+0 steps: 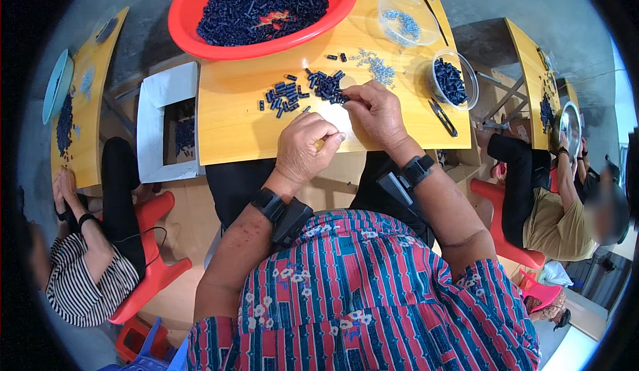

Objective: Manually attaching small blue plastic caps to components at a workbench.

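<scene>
My left hand (308,146) is closed at the near edge of the yellow table (229,128), fingers curled under and thumb pointing right. Whatever it holds is hidden. Just above and to the right, my right hand (377,112) has thumb and forefinger pinched at the edge of a pile of small black cylindrical pieces (327,86). What lies in that pinch is too small to make out. Left of this pile is a looser group of the same black pieces (283,96). Small silvery metal parts (378,68) are scattered beyond my right hand.
A big red basin (180,24) of black pieces stands at the back. On the right are a clear tub (470,84) of black pieces, tweezers (442,118) and a clear bowl (431,21) of silvery parts. A white box (152,121) adjoins the left edge. People sit at tables either side.
</scene>
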The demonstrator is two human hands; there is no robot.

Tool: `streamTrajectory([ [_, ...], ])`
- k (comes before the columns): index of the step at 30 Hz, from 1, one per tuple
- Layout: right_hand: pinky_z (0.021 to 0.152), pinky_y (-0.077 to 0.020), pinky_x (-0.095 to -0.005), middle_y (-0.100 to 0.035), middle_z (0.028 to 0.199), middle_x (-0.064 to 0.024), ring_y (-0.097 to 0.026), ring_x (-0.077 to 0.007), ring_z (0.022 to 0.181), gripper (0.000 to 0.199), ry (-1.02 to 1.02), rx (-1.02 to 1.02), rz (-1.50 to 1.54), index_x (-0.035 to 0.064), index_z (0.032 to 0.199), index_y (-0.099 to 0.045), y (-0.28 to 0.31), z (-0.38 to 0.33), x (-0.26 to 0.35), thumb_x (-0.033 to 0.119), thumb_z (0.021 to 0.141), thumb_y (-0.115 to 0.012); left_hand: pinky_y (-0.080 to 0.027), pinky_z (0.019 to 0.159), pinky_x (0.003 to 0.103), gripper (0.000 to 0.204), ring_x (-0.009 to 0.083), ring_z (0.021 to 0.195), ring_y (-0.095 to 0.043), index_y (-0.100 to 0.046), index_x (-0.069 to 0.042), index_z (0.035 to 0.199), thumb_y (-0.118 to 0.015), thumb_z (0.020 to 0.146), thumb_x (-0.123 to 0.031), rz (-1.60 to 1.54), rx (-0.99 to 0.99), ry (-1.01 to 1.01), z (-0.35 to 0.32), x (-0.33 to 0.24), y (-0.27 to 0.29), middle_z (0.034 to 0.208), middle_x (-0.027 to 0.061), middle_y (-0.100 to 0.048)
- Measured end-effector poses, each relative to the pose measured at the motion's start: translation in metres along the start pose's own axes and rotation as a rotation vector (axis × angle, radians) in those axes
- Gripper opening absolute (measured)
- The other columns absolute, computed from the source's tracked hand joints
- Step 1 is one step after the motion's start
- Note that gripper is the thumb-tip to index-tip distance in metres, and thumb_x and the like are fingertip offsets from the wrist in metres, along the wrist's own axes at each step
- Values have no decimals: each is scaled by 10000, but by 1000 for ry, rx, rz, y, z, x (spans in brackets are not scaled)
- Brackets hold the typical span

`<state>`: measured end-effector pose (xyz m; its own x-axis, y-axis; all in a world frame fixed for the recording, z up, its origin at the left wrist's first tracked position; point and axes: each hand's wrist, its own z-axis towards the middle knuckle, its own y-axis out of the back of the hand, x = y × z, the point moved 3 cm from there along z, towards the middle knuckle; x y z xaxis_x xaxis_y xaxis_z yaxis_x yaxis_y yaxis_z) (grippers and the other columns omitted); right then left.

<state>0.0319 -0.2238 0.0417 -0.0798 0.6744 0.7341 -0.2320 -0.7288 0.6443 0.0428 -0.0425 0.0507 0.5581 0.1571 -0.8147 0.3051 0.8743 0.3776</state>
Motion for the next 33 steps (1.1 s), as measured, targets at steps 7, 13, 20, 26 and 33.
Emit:
streamTrajectory([
  [7,687,-515,-321,-634,800,-94,-632,-234,743,210,17,-4,-21,53,980,-726,0,-2,-1,46,775,-771,-467,602,363,127,274,635,-585,-625,-30,692,-738,749,-25,20,7,13,0,1,-1,656,94,-587],
  [13,689,-512,-327,-628,815,-98,-630,-241,753,183,79,6,-37,62,956,-733,2,-6,1,43,777,-768,-472,606,353,120,266,642,-588,-631,-27,697,-737,753,-28,22,12,31,0,1,-1,666,91,-593],
  [20,638,-514,-363,-623,836,-91,-644,-287,733,140,98,12,1,132,948,-737,0,-9,2,97,812,-736,-472,608,347,114,259,644,-592,-635,-21,702,-735,756,-14,18,12,39,0,1,-1,673,92,-604],
  [26,635,-527,-364,-625,831,-77,-658,-276,722,145,189,13,-85,150,953,-744,-4,-8,10,110,813,-742,-472,603,348,110,262,639,-593,-637,-18,706,-733,760,-11,8,0,26,0,0,0,673,96,-606],
  [33,664,-537,-394,-617,857,-77,-648,-296,757,117,207,59,-160,138,925,-696,-3,-9,8,110,812,-716,-472,598,341,102,255,636,-593,-641,-18,713,-731,761,-6,15,1,27,0,2,-2,676,93,-610],
])
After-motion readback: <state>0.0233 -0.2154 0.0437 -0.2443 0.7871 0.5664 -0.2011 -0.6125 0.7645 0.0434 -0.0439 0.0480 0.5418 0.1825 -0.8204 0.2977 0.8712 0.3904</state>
